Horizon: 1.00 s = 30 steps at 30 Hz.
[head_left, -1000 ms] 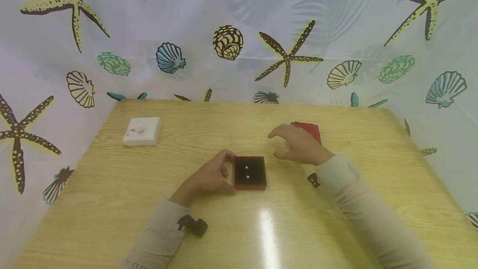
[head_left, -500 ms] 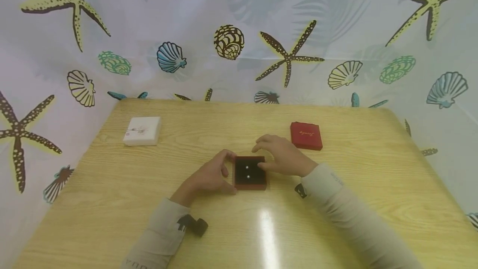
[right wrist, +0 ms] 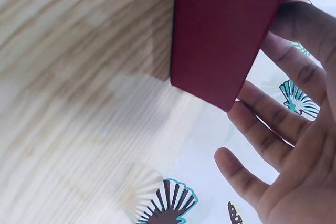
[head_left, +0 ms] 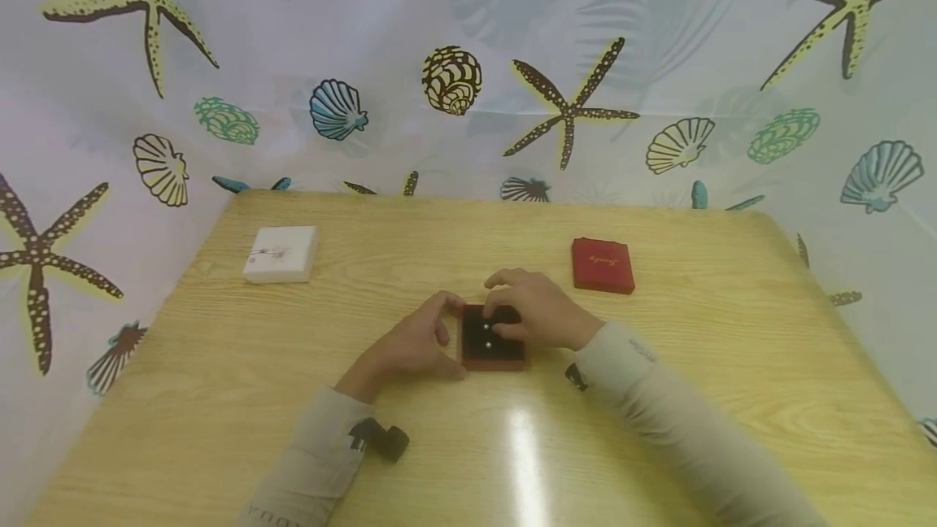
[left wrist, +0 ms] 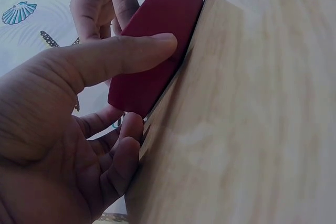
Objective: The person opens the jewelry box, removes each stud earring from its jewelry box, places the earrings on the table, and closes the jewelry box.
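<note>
We see the far pearl stud (head_left: 485,327) just left of the nearer right hand (head_left: 540,311), can't tell if pinched; left hand (head_left: 411,345) grips the jewelry box (head_left: 494,365).

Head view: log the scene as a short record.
Center: open red box with black inside
Contents: two small pale beads
Left hand: holds the box's left side
Right hand: over the box, fingertips by the farther bead, contact unclear
Back right: red piece with gold lettering
Back left: white box with floral print
Surface: wood-grain table
Backdrop: white cloth with shells and starfish
</note>
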Each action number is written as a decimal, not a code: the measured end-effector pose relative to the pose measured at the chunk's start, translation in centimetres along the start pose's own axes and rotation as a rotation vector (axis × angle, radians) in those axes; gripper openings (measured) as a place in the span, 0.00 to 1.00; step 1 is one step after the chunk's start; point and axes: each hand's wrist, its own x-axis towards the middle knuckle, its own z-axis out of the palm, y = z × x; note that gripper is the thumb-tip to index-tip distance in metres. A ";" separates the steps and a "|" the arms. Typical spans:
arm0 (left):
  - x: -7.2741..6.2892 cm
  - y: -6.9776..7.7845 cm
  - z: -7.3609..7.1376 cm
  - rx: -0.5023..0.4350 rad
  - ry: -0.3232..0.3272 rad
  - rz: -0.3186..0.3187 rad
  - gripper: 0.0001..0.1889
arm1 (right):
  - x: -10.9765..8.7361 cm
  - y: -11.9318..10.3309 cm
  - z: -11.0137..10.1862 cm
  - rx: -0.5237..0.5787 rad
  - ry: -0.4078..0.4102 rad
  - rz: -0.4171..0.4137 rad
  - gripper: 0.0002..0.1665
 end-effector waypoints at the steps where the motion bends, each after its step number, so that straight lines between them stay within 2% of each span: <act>1: 0.0 0.0 0.0 0.002 -0.001 0.001 0.48 | 0.1 -0.1 0.1 -0.002 -0.006 0.001 0.09; 15: -0.1 0.0 -0.1 -0.005 -0.006 0.005 0.48 | 0.5 -0.4 0.7 -0.040 -0.045 0.020 0.08; 30: -0.1 0.0 -0.1 -0.001 -0.006 0.010 0.47 | 0.5 -0.3 1.2 -0.053 -0.040 0.022 0.07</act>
